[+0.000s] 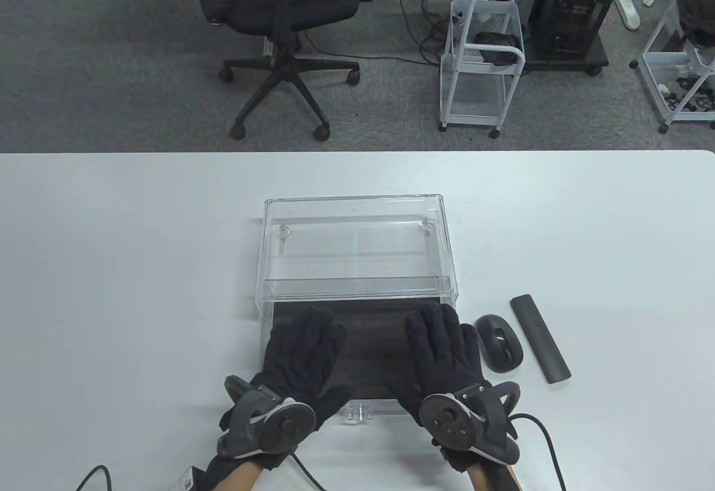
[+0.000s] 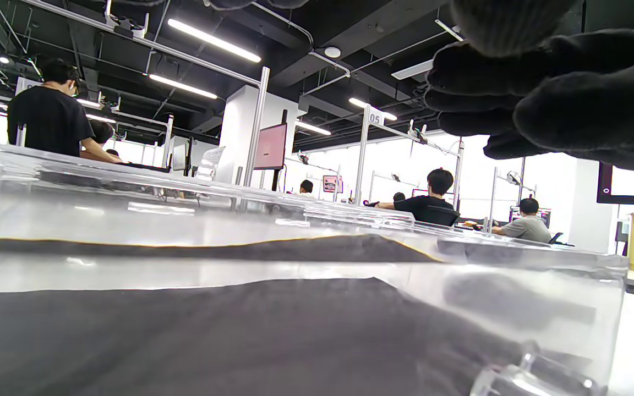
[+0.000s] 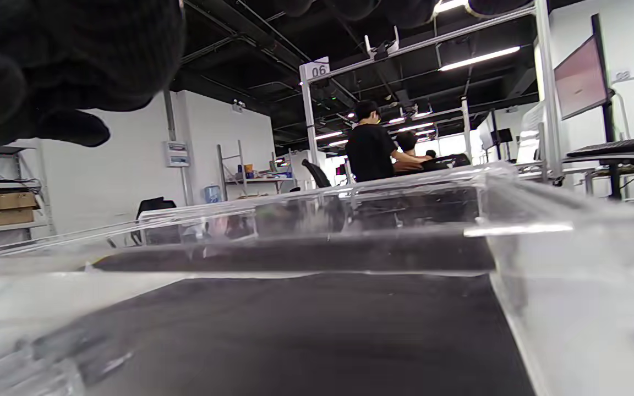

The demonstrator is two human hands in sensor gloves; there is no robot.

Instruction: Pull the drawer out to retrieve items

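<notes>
Beneath my flat, spread left hand [image 1: 301,346] and right hand [image 1: 441,346], holding nothing, lies the pulled-out drawer's [image 1: 357,401] dark mat [image 1: 371,351]; next I must grip it.

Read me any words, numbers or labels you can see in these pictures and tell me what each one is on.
"05": white sign on a frame post in the background, left wrist view.
"06": white sign on a frame post in the background, right wrist view.
Wall box: its label is too small to read.
Table view: no legible text.
</notes>
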